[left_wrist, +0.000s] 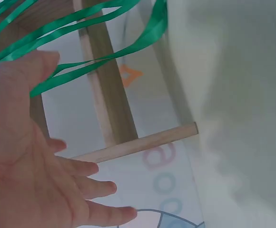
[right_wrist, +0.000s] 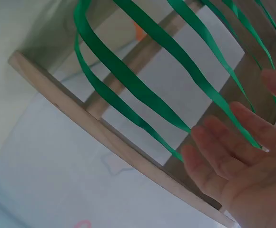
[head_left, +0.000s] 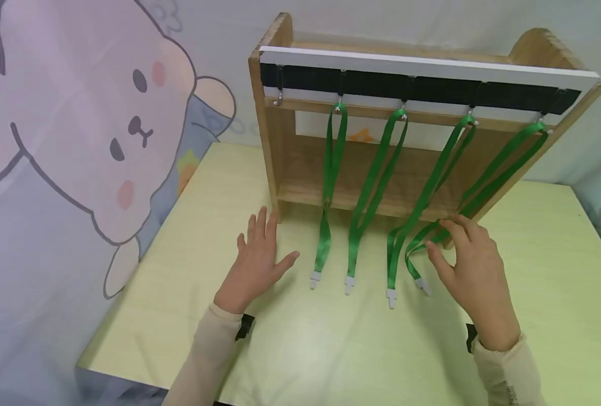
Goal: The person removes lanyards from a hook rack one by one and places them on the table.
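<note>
Left hand (head_left: 253, 262) and right hand (head_left: 477, 270) held fingers apart; rightmost lanyard (head_left: 489, 191) appeared light, limp, best pinched at its clip (head_left: 423, 286).

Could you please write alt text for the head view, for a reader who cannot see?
Four green lanyards hang on a wooden rack that stands on a pale yellow table; its leftmost metal hook is bare. A person's left hand is spread beside them, and the right hand is close to the rightmost lanyard.

The lanyards (head_left: 425, 197) are plain green, the rack (head_left: 351, 169) brown, the backdrop (head_left: 168, 152) cartoon-printed.
</note>
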`<state>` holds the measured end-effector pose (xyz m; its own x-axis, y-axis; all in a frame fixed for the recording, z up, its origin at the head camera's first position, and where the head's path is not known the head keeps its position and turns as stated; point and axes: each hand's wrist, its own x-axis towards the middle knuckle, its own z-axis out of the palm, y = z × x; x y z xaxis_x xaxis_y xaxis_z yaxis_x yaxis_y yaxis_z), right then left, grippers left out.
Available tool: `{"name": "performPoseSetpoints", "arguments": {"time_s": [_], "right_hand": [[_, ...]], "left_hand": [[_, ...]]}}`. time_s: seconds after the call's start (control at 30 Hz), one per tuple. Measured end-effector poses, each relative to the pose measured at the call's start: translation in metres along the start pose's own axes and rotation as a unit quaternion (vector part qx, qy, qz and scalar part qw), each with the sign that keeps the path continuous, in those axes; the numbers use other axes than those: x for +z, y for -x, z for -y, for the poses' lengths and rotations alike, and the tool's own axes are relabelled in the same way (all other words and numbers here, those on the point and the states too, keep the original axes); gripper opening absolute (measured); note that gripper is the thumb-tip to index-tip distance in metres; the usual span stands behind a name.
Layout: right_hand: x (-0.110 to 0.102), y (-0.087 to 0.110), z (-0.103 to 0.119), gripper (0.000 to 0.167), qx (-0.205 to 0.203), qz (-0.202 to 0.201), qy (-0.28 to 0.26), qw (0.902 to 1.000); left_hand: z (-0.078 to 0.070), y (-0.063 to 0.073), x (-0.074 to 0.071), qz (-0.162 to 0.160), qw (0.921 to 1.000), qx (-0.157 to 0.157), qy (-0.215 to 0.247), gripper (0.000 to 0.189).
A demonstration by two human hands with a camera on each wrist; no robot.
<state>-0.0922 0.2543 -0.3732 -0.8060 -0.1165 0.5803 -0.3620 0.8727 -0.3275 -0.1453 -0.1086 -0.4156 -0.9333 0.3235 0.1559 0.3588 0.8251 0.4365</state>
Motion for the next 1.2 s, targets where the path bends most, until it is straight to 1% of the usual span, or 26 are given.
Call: {"name": "performPoseSetpoints", "arguments": {"time_s": [0.13, 0.2, 0.27, 0.3, 0.37, 0.47, 0.53, 0.63, 0.7, 0.77, 0.83, 0.9, 1.0, 1.1, 1.2], "right_hand": [[-0.005, -0.014, 0.003, 0.037, -0.017, -0.060, -0.022, 0.9978], [-0.006, -0.022, 0.004, 0.030, -0.021, -0.104, -0.039, 0.9936], [-0.007, -0.029, 0.005, 0.022, -0.019, -0.157, -0.052, 0.9861], [-0.008, -0.034, 0.005, 0.020, -0.018, -0.187, -0.056, 0.9806], [-0.009, -0.041, 0.006, 0.021, -0.010, -0.245, -0.062, 0.9674], [-0.011, -0.053, 0.006, 0.025, 0.009, -0.324, -0.069, 0.9433], [-0.013, -0.060, 0.006, 0.027, 0.026, -0.364, -0.075, 0.9281], [-0.015, -0.069, 0.005, 0.029, 0.055, -0.409, -0.083, 0.9071], [-0.016, -0.073, 0.003, 0.029, 0.081, -0.428, -0.091, 0.8954], [-0.017, -0.077, 0.000, 0.032, 0.108, -0.440, -0.103, 0.8855], [-0.019, -0.080, -0.006, 0.040, 0.134, -0.440, -0.109, 0.8813], [-0.021, -0.082, -0.011, 0.047, 0.154, -0.431, -0.108, 0.8825], [-0.023, -0.084, -0.017, 0.051, 0.172, -0.416, -0.092, 0.8882], [-0.021, -0.086, -0.019, 0.044, 0.178, -0.407, -0.087, 0.8915], [-0.019, -0.091, -0.019, 0.031, 0.173, -0.405, -0.088, 0.8934]], "left_hand": [[-0.002, -0.003, -0.007, -0.021, 0.9997, 0.000, 0.014, 0.089], [-0.003, -0.006, -0.010, -0.039, 0.9991, 0.005, 0.011, 0.090], [-0.005, -0.010, -0.014, -0.062, 0.9980, 0.008, 0.003, 0.091], [-0.006, -0.013, -0.017, -0.073, 0.9973, 0.007, -0.002, 0.091], [-0.008, -0.017, -0.022, -0.094, 0.9955, 0.003, -0.008, 0.092], [-0.010, -0.024, -0.030, -0.116, 0.9932, -0.010, -0.005, 0.092], [-0.009, -0.028, -0.036, -0.125, 0.9921, -0.015, 0.002, 0.092], [-0.007, -0.033, -0.043, -0.136, 0.9905, -0.015, 0.015, 0.093], [-0.006, -0.037, -0.047, -0.144, 0.9892, -0.015, 0.026, 0.094], [-0.005, -0.043, -0.050, -0.149, 0.9880, -0.017, 0.037, 0.095], [-0.005, -0.051, -0.053, -0.150, 0.9873, -0.020, 0.050, 0.096], [-0.004, -0.061, -0.054, -0.146, 0.9865, -0.026, 0.071, 0.097], [-0.004, -0.075, -0.056, -0.137, 0.9835, -0.039, 0.112, 0.097], [-0.002, -0.084, -0.056, -0.138, 0.9784, -0.055, 0.144, 0.095], [0.000, -0.091, -0.052, -0.145, 0.9751, -0.056, 0.159, 0.092]]}}
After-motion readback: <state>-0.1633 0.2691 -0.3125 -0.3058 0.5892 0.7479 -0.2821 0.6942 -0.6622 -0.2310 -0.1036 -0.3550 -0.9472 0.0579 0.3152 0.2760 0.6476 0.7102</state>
